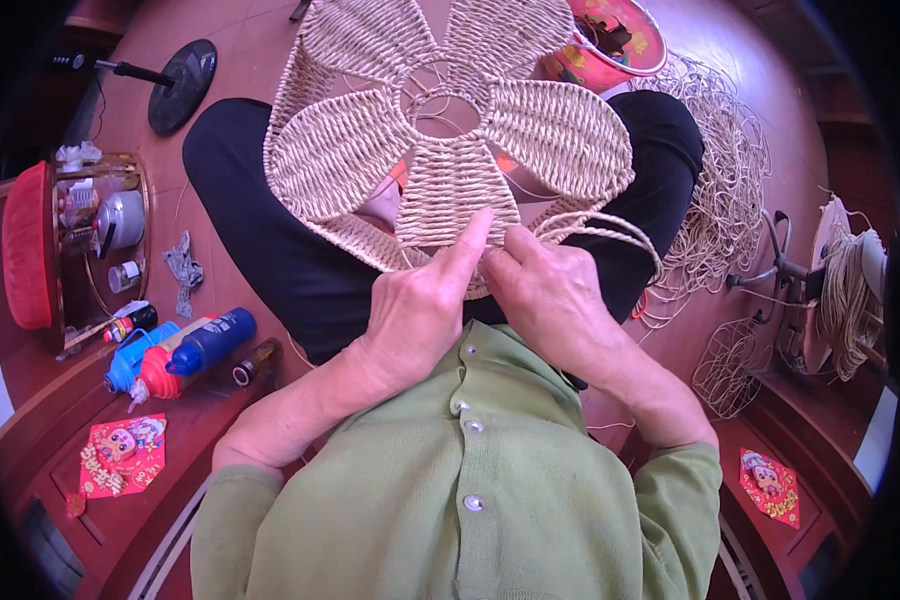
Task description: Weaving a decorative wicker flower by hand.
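A woven straw-cord piece (347, 145) with five petal shapes round an open ring rests across my crossed, dark-trousered legs. At the bottom petal's lower edge, my left hand (420, 305) grips the weave (440, 200), index finger stretched over it and the other fingers curled out of sight. Right beside it, my right hand (545, 290) is closed at the same edge, its fingers bent in a pinch, apparently on the cord; the fingertips are partly hidden. Loops of pale cord (620, 228) trail from that edge out to the right.
A tangled cord heap (730, 170) and a stand with hanging cord (840, 310) are at the right. A red floral bucket (625, 35) is behind. At left lie a black stand base (180, 85), a cart with a red cushion (28, 245), and several flasks and bottles (215, 340).
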The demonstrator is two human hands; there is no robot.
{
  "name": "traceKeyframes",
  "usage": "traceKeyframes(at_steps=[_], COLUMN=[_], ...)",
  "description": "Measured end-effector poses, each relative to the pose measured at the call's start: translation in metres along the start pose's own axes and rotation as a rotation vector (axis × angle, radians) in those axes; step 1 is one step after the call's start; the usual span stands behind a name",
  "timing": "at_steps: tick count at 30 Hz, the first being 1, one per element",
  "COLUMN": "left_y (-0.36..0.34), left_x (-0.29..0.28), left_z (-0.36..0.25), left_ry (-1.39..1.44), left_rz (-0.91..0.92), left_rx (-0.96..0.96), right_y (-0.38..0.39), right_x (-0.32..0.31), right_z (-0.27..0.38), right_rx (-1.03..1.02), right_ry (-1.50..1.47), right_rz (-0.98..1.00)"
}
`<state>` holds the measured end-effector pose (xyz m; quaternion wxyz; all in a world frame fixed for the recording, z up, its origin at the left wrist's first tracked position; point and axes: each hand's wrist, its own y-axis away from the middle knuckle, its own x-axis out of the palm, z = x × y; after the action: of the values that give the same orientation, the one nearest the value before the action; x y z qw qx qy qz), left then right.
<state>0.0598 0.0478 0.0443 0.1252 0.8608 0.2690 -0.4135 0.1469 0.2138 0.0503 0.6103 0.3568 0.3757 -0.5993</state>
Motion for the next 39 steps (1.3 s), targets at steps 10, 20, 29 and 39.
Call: traceKeyframes(at_steps=[10, 20, 29, 39], left_y=[0.012, -0.001, -0.016, -0.033], left_x=[-0.029, -0.057, -0.052, -0.061], left_z=[-0.009, 0.02, 0.036, 0.064], left_ry=[0.292, 0.129, -0.121, 0.047], left_rz=[-0.434, -0.104, -0.167, 0.054], left_rx=[0.133, -0.239, 0.053, 0.008], right_y=[0.002, -0.009, -0.018, -0.021], right_x=[0.002, -0.016, -0.018, -0.015], right_z=[0.016, 0.006, 0.009, 0.012], right_rx=[0.018, 0.049, 0.026, -0.053], right_ry=[-0.338, -0.298, -0.113, -0.072], right_rz=[-0.374, -0.237, -0.173, -0.105])
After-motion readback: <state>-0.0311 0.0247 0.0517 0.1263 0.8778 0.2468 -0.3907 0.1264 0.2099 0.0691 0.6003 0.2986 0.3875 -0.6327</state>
